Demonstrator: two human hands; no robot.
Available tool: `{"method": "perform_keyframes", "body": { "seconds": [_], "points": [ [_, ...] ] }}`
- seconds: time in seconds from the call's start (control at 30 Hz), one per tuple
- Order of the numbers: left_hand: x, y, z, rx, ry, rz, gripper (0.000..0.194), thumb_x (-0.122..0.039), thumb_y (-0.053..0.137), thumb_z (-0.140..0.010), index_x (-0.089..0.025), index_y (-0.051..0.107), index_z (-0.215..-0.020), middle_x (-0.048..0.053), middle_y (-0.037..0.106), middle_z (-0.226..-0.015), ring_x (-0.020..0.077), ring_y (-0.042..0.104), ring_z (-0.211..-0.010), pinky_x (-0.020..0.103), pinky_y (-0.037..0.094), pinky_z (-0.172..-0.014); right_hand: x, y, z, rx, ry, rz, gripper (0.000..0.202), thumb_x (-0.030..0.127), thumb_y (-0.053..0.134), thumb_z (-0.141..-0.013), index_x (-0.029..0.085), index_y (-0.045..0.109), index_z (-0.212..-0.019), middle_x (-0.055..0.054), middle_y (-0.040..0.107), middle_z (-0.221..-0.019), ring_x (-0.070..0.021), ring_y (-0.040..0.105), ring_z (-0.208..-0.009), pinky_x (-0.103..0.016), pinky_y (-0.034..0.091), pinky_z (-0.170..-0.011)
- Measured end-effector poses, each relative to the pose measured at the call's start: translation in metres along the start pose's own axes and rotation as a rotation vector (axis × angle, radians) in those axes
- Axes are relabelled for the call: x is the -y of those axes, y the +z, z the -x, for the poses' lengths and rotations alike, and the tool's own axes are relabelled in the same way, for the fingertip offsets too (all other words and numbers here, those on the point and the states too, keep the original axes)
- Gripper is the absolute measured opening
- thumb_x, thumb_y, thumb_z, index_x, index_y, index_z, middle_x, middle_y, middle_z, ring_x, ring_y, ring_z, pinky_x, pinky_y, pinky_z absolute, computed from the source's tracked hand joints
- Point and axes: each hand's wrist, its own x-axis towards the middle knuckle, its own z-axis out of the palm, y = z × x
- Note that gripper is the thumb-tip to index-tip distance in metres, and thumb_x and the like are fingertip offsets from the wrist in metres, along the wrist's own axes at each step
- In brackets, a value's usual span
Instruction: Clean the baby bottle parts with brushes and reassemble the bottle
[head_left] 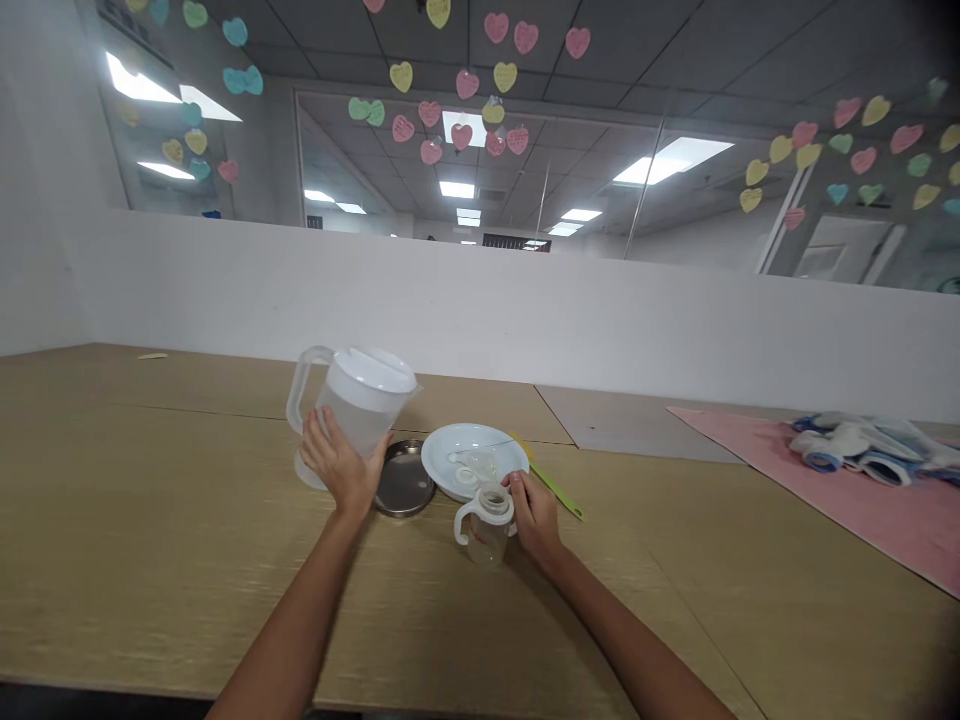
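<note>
My left hand (342, 462) is wrapped round the body of a translucent pitcher (367, 400) with a white lid, which tilts to the right over the table. In my right hand (534, 510) is one white handle of a small clear bottle (487, 540); its top is open, and its other handle points left. Behind the bottle lies a white plate (465, 440) with small clear and white parts (476, 465) on it. A round metal tray (405, 480) sits between the pitcher and the plate.
A yellow-green utensil (559, 490) lies right of the plate. Farther right, a pink mat (847, 510) bears a bundle of white and blue items (870, 445) in clear plastic. A white wall (525, 310) runs behind the table (187, 560).
</note>
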Motion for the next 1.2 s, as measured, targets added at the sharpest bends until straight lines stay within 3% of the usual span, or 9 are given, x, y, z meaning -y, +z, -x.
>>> {"method": "perform_keyframes", "body": {
  "seconds": [0.1, 0.3, 0.5, 0.77, 0.97, 1.1, 1.2],
  "points": [
    [-0.008, 0.000, 0.002, -0.091, 0.127, -0.094, 0.089, -0.053, 0.057, -0.072, -0.008, 0.021, -0.139, 0.024, 0.023, -0.143, 0.0381, 0.018, -0.133, 0.057, 0.013, -0.107, 0.000, 0.000, 0.000, 0.000, 0.001, 0.010, 0.035, 0.034, 0.032, -0.090, 0.017, 0.055, -0.069, 0.000, 0.055, -0.060, -0.0121, 0.050, -0.057, -0.023, 0.034, -0.057],
    [-0.010, 0.005, 0.007, -0.018, 0.288, -0.055, 0.076, -0.046, 0.058, -0.075, -0.012, 0.031, -0.136, 0.022, 0.026, -0.143, 0.0368, 0.018, -0.133, 0.059, 0.011, -0.105, 0.001, 0.000, 0.001, 0.013, 0.019, -0.012, 0.036, 0.035, 0.030, -0.091, 0.018, 0.055, -0.070, 0.000, 0.056, -0.061, -0.0130, 0.050, -0.058, -0.023, 0.035, -0.059],
    [-0.011, 0.006, 0.009, 0.003, 0.327, -0.048, 0.070, -0.041, 0.058, -0.076, -0.014, 0.035, -0.135, 0.020, 0.028, -0.143, 0.0356, 0.016, -0.134, 0.058, 0.009, -0.106, 0.002, 0.000, 0.000, 0.022, 0.024, -0.011, 0.037, 0.036, 0.030, -0.091, 0.018, 0.055, -0.069, 0.000, 0.053, -0.058, -0.0127, 0.048, -0.056, -0.023, 0.035, -0.058],
    [-0.014, 0.004, 0.007, -0.023, 0.250, -0.045, 0.079, -0.048, 0.058, -0.074, -0.010, 0.031, -0.136, 0.023, 0.027, -0.142, 0.0374, 0.019, -0.133, 0.058, 0.011, -0.105, 0.003, -0.001, 0.000, 0.016, 0.020, 0.004, 0.038, 0.035, 0.031, -0.091, 0.017, 0.056, -0.069, 0.000, 0.056, -0.060, -0.0127, 0.050, -0.058, -0.023, 0.035, -0.058],
    [-0.018, 0.000, 0.004, -0.077, 0.058, 0.058, 0.102, -0.055, 0.061, -0.069, -0.003, 0.009, -0.140, 0.026, 0.018, -0.144, 0.0412, 0.016, -0.132, 0.056, 0.017, -0.107, 0.002, 0.000, 0.001, 0.017, 0.037, 0.016, 0.040, 0.037, 0.030, -0.091, 0.017, 0.056, -0.069, 0.000, 0.055, -0.059, -0.0128, 0.050, -0.057, -0.024, 0.035, -0.058],
    [-0.027, -0.006, 0.002, -0.133, -0.092, 0.165, 0.107, -0.056, 0.062, -0.068, -0.006, 0.003, -0.141, 0.024, 0.013, -0.146, 0.0413, 0.016, -0.132, 0.056, 0.019, -0.108, 0.001, 0.001, 0.001, 0.016, 0.035, 0.010, 0.039, 0.036, 0.030, -0.091, 0.017, 0.057, -0.070, 0.000, 0.056, -0.060, -0.0130, 0.051, -0.059, -0.024, 0.036, -0.060],
    [-0.032, -0.010, 0.001, -0.140, -0.107, 0.184, 0.109, -0.056, 0.063, -0.068, -0.007, -0.001, -0.141, 0.025, 0.012, -0.146, 0.0391, 0.015, -0.133, 0.054, 0.019, -0.108, 0.002, 0.002, 0.001, 0.005, 0.038, 0.008, 0.040, 0.036, 0.029, -0.091, 0.017, 0.058, -0.070, -0.001, 0.057, -0.061, -0.0134, 0.052, -0.060, -0.024, 0.037, -0.060]
  ]
}}
